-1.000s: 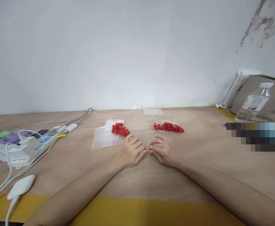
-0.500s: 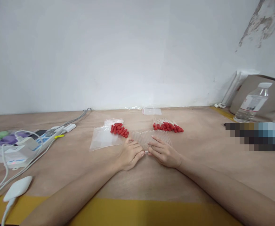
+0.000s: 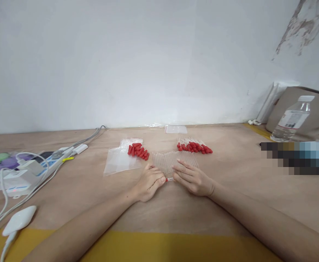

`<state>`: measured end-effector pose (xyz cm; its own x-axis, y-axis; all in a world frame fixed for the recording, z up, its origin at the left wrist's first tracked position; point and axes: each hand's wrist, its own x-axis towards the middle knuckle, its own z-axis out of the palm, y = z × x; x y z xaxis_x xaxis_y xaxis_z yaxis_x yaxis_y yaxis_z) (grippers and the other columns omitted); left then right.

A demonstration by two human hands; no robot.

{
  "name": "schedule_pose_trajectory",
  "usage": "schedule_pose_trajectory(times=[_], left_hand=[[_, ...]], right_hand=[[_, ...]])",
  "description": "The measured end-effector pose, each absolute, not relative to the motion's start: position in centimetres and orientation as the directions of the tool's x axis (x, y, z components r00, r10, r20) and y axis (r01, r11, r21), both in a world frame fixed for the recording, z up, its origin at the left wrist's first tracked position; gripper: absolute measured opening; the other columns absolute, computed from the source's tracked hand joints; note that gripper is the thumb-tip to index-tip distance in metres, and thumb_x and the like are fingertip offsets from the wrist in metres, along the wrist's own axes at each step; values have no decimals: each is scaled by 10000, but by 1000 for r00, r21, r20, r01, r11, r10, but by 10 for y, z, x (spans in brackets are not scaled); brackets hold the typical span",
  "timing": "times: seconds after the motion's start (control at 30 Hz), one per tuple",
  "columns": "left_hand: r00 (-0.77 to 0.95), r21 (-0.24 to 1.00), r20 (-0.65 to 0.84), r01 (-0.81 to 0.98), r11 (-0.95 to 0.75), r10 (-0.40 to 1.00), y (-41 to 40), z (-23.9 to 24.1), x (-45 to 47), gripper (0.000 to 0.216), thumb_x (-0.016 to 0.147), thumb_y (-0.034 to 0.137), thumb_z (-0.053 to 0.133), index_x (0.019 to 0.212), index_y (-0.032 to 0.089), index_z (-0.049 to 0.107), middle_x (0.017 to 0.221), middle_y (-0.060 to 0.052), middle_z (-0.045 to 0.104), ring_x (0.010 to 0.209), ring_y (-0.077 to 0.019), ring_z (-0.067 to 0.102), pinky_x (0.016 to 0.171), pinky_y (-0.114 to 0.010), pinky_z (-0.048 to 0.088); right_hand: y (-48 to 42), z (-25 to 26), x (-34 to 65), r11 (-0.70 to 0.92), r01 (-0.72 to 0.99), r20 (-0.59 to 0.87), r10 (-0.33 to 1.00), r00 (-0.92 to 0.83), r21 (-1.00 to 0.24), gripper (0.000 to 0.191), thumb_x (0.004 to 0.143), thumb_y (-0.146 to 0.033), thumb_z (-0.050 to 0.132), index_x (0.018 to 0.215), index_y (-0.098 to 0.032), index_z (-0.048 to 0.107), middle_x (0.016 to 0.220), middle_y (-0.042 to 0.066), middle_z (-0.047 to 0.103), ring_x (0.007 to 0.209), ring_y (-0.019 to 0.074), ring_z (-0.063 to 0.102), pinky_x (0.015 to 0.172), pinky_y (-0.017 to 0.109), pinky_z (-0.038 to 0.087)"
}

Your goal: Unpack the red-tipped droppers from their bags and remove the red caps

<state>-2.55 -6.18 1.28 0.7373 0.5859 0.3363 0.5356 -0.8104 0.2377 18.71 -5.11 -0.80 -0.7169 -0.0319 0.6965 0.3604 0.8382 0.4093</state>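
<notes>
Fingertips of left hand (image 3: 148, 182) and right hand (image 3: 193, 178) pinch small tube (image 3: 169, 179) from opposite ends, steadying it. Just behind, row of tubes (image 3: 173, 160); red caps (image 3: 138, 151) near left hand, within reach.

Bright, even, diffuse light leaves only faint shadows, the picture is fairly sharp, wide-angle distortion bends the edges, and a pixelated block (image 3: 294, 158) masks part of the right side.
</notes>
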Motion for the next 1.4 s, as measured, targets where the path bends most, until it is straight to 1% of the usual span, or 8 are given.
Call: schedule_pose_trajectory(times=[0.13, 0.23, 0.4, 0.5, 0.6, 0.77, 1.23, 1.4], left_hand=[[727, 290, 344, 519, -804, 594, -62, 8, -29, 370, 913, 269, 181, 608, 168, 366, 599, 15, 467, 640, -126, 438, 743, -324, 296], [617, 352, 411, 572, -741, 671, -55, 8, -44, 386, 912, 308, 185, 593, 173, 354, 581, 16, 444, 597, -124, 422, 682, -302, 324], [191, 462, 583, 722, -515, 790, -27, 25, -82, 308, 900, 329, 246, 726, 182, 455, 709, -13, 504, 687, -145, 476, 650, -269, 382], [50, 446, 614, 802, -398, 788, -6, 27, -102, 236, 854, 309, 346, 826, 172, 536, 825, -46, 554, 861, -185, 500, 768, -295, 400], [-93, 507, 521, 833, -221, 848, 11, 18, -115, 245, 807, 252, 387, 936, 151, 570, 920, -74, 562, 850, -186, 537, 752, -295, 434], [-161, 528, 478, 838, -136, 863, 25, 5, -121, 274, 764, 254, 448, 986, 128, 546, 893, -74, 582, 677, -152, 578, 656, -271, 459], [-215, 530, 446, 846, -63, 869, 24, 7, -124, 237, 762, 327, 452, 901, 160, 548, 741, -31, 607, 598, -150, 565, 596, -257, 437], [-135, 440, 603, 879, -186, 786, 9, 21, -109, 229, 801, 329, 413, 891, 166, 546, 805, -45, 592, 667, -161, 541, 646, -288, 432]], right_hand=[[-51, -7, 196, 851, 348, 709, -40, -704, 393, 184, 808, -43, 451, 932, -64, 585, 875, 120, 653, 1107, 217, 491, 956, 425, 432], [-45, -10, 214, 864, 407, 773, 34, -633, 296, 222, 835, -88, 422, 969, -121, 596, 912, 105, 653, 1079, 202, 515, 927, 419, 453], [-27, -12, 238, 653, 743, 860, 455, -231, -146, 200, 828, -236, 474, 912, -185, 648, 822, 62, 644, 782, 152, 602, 731, 289, 507], [-20, -10, 244, 394, 841, 708, 706, -18, -371, 252, 810, -327, 468, 841, -188, 676, 761, 55, 612, 692, 154, 573, 633, 272, 463], [-17, -5, 251, 163, 866, 460, 884, 85, -472, 272, 791, -340, 453, 773, -190, 680, 688, 42, 614, 636, 157, 560, 574, 255, 406], [-13, -3, 258, 37, 876, 250, 963, 96, -480, 247, 769, -321, 459, 757, -163, 648, 663, 53, 631, 580, 152, 547, 516, 237, 339], [-10, -7, 251, 58, 884, 222, 974, 53, -464, 295, 783, -370, 446, 772, -166, 658, 673, 52, 641, 620, 170, 566, 527, 240, 348], [-11, -7, 247, 75, 885, 222, 974, 33, -460, 321, 819, -345, 397, 863, -171, 663, 795, 78, 667, 697, 183, 594, 582, 249, 381]])
